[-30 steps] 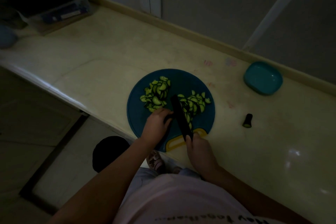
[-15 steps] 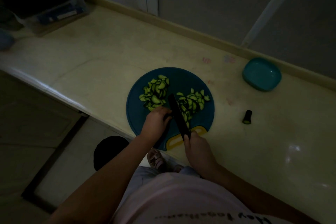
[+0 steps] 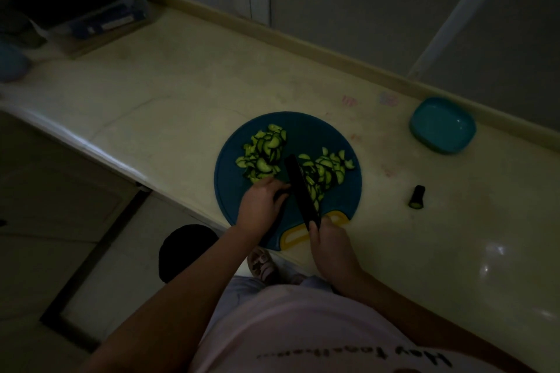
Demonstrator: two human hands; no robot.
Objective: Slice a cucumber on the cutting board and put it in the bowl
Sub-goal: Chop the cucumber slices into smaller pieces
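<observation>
Two cucumber piles (image 3: 263, 154) on board (image 3: 315, 130), right hand (image 3: 328, 244) gripping knife (image 3: 301, 191)

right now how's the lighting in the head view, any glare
Head view: dim, underexposed, corners near black; cucumber slices and bowl read clearly; dark knife barely separates from the cutting board; small glare spots on the counter at right.

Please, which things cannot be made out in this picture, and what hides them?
Head view: whatever lies under the left hand; its curled fingers and the dim light hide it.
Head view: the handle of the knife, enclosed by the right hand.
Head view: the clutter at top left, dark and blurred.
</observation>
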